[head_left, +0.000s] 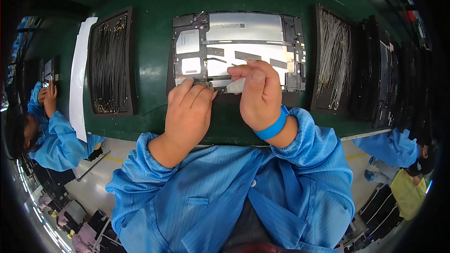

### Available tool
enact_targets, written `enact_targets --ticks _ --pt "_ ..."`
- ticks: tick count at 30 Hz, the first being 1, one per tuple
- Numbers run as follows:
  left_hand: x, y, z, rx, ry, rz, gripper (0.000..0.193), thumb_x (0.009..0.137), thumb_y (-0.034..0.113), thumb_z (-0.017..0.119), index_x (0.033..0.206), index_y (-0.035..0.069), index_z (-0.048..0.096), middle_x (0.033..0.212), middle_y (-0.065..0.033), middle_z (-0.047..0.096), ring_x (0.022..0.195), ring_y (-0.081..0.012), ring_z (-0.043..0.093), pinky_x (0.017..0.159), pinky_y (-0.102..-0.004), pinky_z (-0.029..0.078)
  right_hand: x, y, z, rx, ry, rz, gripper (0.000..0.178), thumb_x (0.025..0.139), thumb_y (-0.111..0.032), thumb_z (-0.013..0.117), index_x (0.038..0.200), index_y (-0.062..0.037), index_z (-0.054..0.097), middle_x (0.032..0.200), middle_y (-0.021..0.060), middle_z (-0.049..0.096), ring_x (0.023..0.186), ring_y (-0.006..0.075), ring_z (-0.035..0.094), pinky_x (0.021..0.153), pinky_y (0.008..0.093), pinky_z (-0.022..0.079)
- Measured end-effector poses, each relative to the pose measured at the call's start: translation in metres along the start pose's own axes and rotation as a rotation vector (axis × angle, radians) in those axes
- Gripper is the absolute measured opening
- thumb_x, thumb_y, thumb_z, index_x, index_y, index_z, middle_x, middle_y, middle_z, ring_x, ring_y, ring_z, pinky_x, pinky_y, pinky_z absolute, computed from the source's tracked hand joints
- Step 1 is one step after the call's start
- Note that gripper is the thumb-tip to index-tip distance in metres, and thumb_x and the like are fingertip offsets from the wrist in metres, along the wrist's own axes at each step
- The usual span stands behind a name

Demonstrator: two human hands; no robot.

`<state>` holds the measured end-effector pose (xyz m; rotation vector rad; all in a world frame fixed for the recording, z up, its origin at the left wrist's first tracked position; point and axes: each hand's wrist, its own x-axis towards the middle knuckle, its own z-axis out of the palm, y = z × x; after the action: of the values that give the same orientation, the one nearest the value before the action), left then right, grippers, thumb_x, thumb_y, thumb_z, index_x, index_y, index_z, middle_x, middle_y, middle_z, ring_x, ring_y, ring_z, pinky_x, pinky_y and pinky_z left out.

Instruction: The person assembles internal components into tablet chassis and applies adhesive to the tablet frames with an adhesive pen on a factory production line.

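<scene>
An opened tablet-like device (244, 30), with silvery plates in a black frame, lies in front of me. My left hand (190, 107) bends over its lower left edge, fingers close together and fingertips down on the frame. A thin black cable (154, 109) runs from the left to this hand and disappears beneath it; the fingers appear closed on it. Over the lower middle of the device, my right hand (260, 94) has its fingers curled inward. White covering (236, 86) wraps a fingertip there. Whatever the right fingers pinch, if anything, is hidden. A blue band (274, 125) circles the right wrist.
Black trays flank the device: black cables (111, 61) fill the left one, grey cables (333, 56) the right. A white strip (80, 79) stands beyond the left tray. Dark panels (385, 79) stack at right. Co-workers in blue sit at left (58, 140) and right (391, 147).
</scene>
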<state>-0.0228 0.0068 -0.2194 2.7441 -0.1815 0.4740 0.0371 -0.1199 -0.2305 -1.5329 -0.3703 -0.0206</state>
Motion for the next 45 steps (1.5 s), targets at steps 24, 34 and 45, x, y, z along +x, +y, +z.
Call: enact_targets --ticks 24,34,45 --pt "-0.002 -0.005 -0.002 0.003 -0.037 0.02 0.021 0.062 0.004 0.056 0.083 0.002 0.055 0.085 -0.01 0.054 0.09 -0.03 0.047 0.078 -0.0394 0.034 0.029 -0.03 0.01 -0.511 -0.527 -0.205 0.023 0.078 -0.024 0.048 0.068 -0.0042 0.051 0.067 0.0123 0.055 0.06 0.0303 0.052 0.053 0.0387 0.042" --pt "-0.022 0.004 -0.028 -1.43 0.084 -1.647 0.028 0.081 0.032 0.05 0.082 0.003 0.049 0.067 -0.0036 0.054 0.052 -0.01 0.05 0.042 -0.0192 0.036 0.021 -0.006 0.005 0.062 -0.041 0.247 0.036 0.086 -0.034 0.038 0.089 0.0014 0.046 0.069 0.0098 0.056 0.065 0.014 0.053 0.059 0.0267 0.043" --pt "-0.018 -0.001 -0.027 -1.073 0.302 -1.283 0.031 0.083 0.021 0.048 0.102 -0.004 0.048 0.075 -0.0028 0.049 0.054 -0.0048 0.045 0.043 -0.0169 0.036 0.032 -0.01 0.0 0.164 -0.09 0.444 0.041 0.085 -0.038 0.038 0.098 0.0003 0.041 0.074 0.0086 0.055 0.061 0.0102 0.051 0.049 0.0218 0.042"
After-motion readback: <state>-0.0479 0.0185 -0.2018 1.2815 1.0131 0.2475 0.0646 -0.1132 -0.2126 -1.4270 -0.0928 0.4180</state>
